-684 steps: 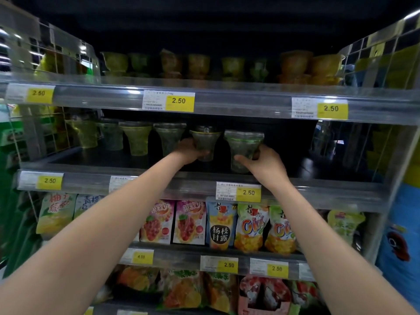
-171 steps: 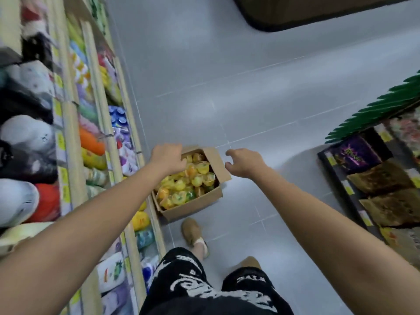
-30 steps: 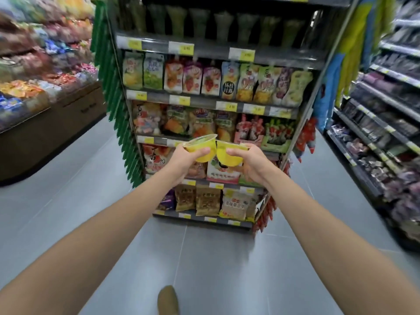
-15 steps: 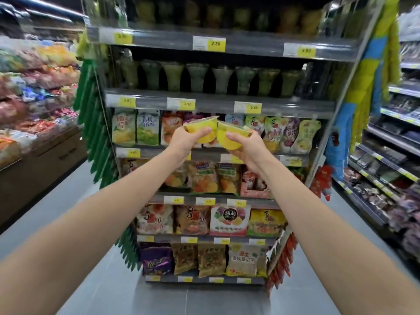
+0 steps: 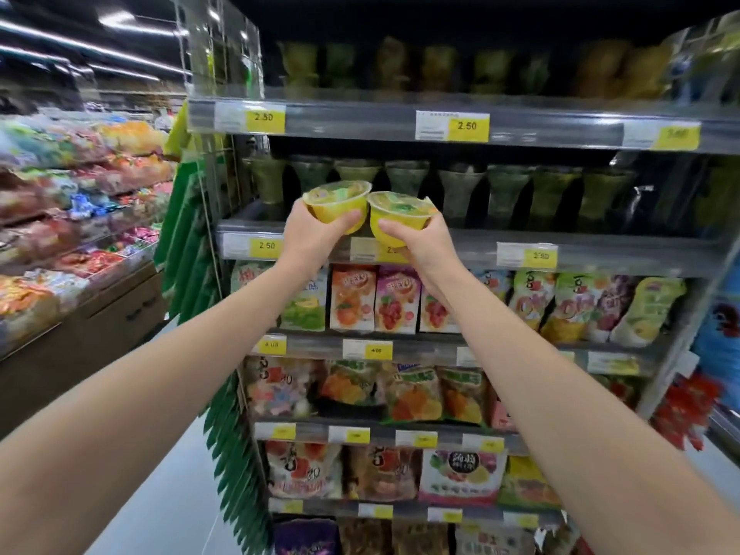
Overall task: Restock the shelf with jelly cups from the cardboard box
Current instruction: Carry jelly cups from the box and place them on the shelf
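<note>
Left hand (image 5: 310,234): fingers curled round a yellow jelly cup (image 5: 336,201), held upright from below. Right hand (image 5: 416,244): grips a second yellow cup (image 5: 396,218) the same way. The two cups touch side by side, raised in front of the second shelf (image 5: 600,250), level with its row of tall green cups (image 5: 460,186). Snack bags (image 5: 396,298) hang on the shelf below.

Top-shelf cups (image 5: 438,68) dark, blurred.
</note>
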The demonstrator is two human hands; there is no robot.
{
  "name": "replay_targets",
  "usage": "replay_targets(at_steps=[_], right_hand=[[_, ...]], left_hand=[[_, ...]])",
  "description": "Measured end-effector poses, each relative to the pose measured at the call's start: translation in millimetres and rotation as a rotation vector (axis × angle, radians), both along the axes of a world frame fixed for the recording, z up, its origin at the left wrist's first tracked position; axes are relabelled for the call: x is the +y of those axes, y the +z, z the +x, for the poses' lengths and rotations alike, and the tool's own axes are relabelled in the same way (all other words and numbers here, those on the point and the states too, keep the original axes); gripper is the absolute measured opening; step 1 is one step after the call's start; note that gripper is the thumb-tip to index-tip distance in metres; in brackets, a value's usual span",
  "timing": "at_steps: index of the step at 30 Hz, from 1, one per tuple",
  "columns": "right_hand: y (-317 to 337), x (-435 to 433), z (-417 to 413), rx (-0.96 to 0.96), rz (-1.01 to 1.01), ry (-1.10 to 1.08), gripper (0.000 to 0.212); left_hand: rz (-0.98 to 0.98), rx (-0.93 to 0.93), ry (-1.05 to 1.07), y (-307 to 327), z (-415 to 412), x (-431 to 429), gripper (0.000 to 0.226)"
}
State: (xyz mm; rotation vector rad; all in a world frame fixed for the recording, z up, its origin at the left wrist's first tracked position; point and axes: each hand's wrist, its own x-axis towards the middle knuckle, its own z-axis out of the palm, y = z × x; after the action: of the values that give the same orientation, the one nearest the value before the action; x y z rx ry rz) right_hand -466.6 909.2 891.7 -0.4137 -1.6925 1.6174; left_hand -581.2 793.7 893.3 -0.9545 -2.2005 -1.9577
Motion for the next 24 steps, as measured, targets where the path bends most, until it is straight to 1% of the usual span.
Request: replay_targets(at_steps=[3,7,10,12,14,17,19,22,24], right_hand=[[6.6,10.5,-25.0,-0.027,0.124,-0.12,0.075],[15.9,17.0,-49.2,-0.008,0.221,-0.16,0.063],[31.6,17.5,-64.9,0.012,0.237,-0.14,0.048],[40.2,17.4,-78.5,0.0,0.241,-0.062,0.039],[41.5,13.6,-91.0,-0.021,0.241,0.007,0.03],[35.8,5.3,-116.3,-0.017,0.195,0.099,0.024],[34.9,-2.6,-130.4,-0.007,0.149,0.162,0.021],[37.5,-14.0,-147.6,-0.013,0.125,0.219,0.02],[38.6,-20.2,-156.8,-0.013,0.089,0.249,0.02]], left_hand=[[-0.069,0.11,0.128,6.6,-24.4,6.7,0.065],[-0.223,0.172,0.295,10.2,-45.6,10.5,0.069],[-0.337,0.269,0.354,8.4,-60.5,7.4,0.071],[-0.371,0.275,0.388,6.4,-71.7,3.2,0.073],[-0.375,0.259,0.414,6.2,-78.2,-2.1,0.074],[-0.375,0.254,0.463,3.9,-90.6,-14.7,0.071],[-0.343,0.215,0.492,0.6,-101.3,-25.0,0.071],[-0.219,0.141,0.42,-2.4,-110.7,-38.8,0.062],[-0.191,0.138,0.376,-1.6,-112.3,-45.8,0.056]])
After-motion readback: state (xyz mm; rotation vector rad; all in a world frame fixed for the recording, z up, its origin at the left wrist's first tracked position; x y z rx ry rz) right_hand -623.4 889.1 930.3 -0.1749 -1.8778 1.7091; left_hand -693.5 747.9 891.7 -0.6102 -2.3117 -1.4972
